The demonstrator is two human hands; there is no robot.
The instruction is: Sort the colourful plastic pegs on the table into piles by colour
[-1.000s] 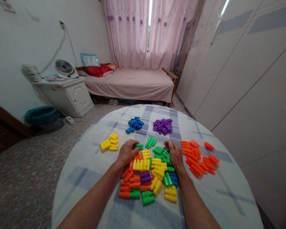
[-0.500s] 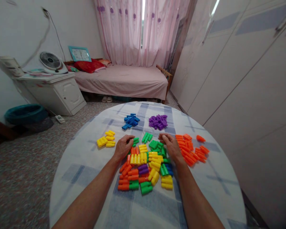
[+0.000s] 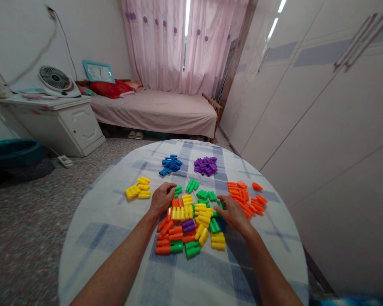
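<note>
At the left edge of a mixed pile of plastic building blocks, my left hand (image 3: 162,199) has its fingers curled against a green block (image 3: 178,190). My right hand (image 3: 232,211) is over the pile's right side, thumb and fingers apart around a green block (image 3: 222,205) that they partly cover. Yellow blocks (image 3: 180,213), orange blocks (image 3: 163,246) and a purple block (image 3: 188,225) lie between my arms. Beyond my hands are a green block piece (image 3: 192,185) and more green blocks (image 3: 206,195).
Sorted heaps ring the pile: blue blocks (image 3: 170,165), purple blocks (image 3: 206,165), yellow blocks (image 3: 138,188) and orange blocks (image 3: 246,199). A checked cloth covers the round table (image 3: 111,250). A bed (image 3: 159,108) stands beyond, with a wardrobe (image 3: 306,119) on the right.
My right hand has come down and nearer, from beside the green blocks onto the pile's right side. Several green blocks there now lie more spread out. My left hand stays nearly in place.
</note>
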